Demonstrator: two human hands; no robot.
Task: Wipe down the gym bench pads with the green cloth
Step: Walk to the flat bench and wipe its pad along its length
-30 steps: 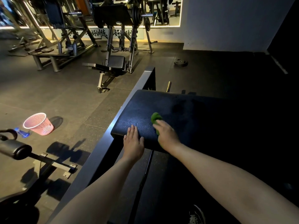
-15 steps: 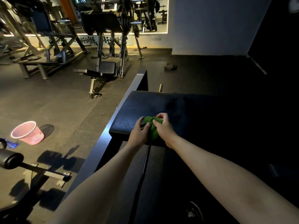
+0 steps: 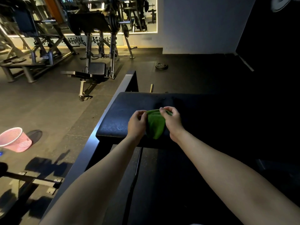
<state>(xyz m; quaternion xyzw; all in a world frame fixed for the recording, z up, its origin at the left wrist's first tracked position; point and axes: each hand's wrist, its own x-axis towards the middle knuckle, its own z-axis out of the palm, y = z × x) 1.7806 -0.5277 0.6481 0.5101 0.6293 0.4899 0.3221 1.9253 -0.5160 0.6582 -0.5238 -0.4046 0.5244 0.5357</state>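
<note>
A wide black bench pad (image 3: 123, 114) lies in front of me, its right part lost in deep shadow. Above its near edge both my hands hold the green cloth (image 3: 155, 125) between them. My left hand (image 3: 138, 124) pinches the cloth's upper left corner with curled fingers. My right hand (image 3: 172, 122) pinches its upper right corner. The cloth hangs down from the two corners, spread partly open, just over the pad's front edge.
A dark steel frame beam (image 3: 120, 90) runs along the pad's left side. A pink mesh bin (image 3: 14, 140) stands on the floor at left. Another bench (image 3: 90, 73), weight machines (image 3: 40, 46) and a loose weight plate (image 3: 161, 66) occupy the floor beyond.
My left hand left the pad's edge and took hold of the cloth. Both hands lifted the bunched cloth off the pad and pulled it apart, so it now hangs spread between them.
</note>
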